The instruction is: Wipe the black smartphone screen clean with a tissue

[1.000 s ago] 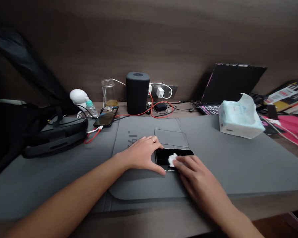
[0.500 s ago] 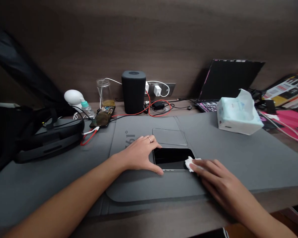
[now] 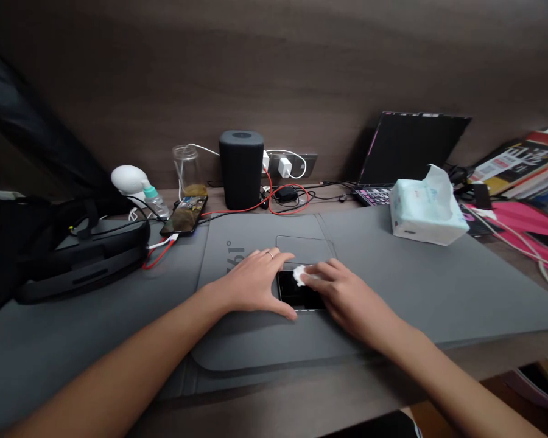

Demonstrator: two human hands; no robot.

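Observation:
A smartphone [image 3: 296,299] with a dark screen lies flat on the grey mat. My left hand [image 3: 251,280] spans its left end, thumb at the near edge and fingers at the far edge, steadying it. Between the fingertips of my right hand [image 3: 342,292] is a crumpled white tissue [image 3: 299,275], pressed on the upper left part of the screen. That hand covers the phone's right end. Just beyond the phone, a clear glass screen protector [image 3: 305,248] rests on the mat, its near edge partly hidden by my hands.
A tissue pack [image 3: 427,213] stands right, before an open laptop [image 3: 413,149]. Behind are a black speaker [image 3: 242,170], a glass jar [image 3: 188,170] and red cable [image 3: 288,211]. Another phone [image 3: 185,216], a dropper bottle [image 3: 155,201] and a black headset [image 3: 86,261] sit left.
My right hand has slid the tissue leftward and away from me, from the phone's right end to its upper left. My left hand keeps its place on the phone. The view has shifted slightly.

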